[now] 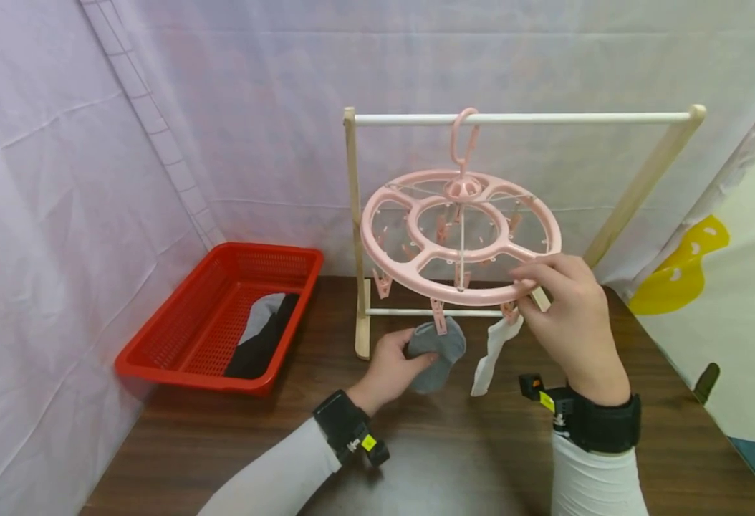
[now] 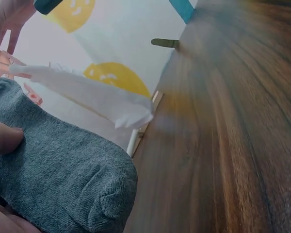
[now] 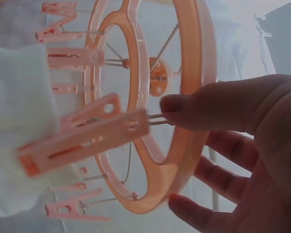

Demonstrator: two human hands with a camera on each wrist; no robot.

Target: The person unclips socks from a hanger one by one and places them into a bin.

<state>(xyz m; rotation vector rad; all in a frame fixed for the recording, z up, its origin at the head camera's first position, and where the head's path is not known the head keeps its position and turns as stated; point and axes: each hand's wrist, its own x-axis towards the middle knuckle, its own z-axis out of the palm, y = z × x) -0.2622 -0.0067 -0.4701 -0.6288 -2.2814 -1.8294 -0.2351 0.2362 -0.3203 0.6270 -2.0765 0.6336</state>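
A pink round clip hanger hangs by its hook from a white rail. My right hand holds the hanger's near right rim, thumb on one side and fingers on the other. Just below it, a pink clothespin grips a white sock, which dangles. My left hand pinches a grey sock beneath the hanger, thumb across the fabric. Another pink clothespin overlaps the grey sock's upper edge in the head view; whether it grips the sock, I cannot tell.
To the left stands a red plastic basket with a black cloth and a grey cloth inside. The rail sits on wooden posts on the dark wood table. White sheeting hangs behind and at left.
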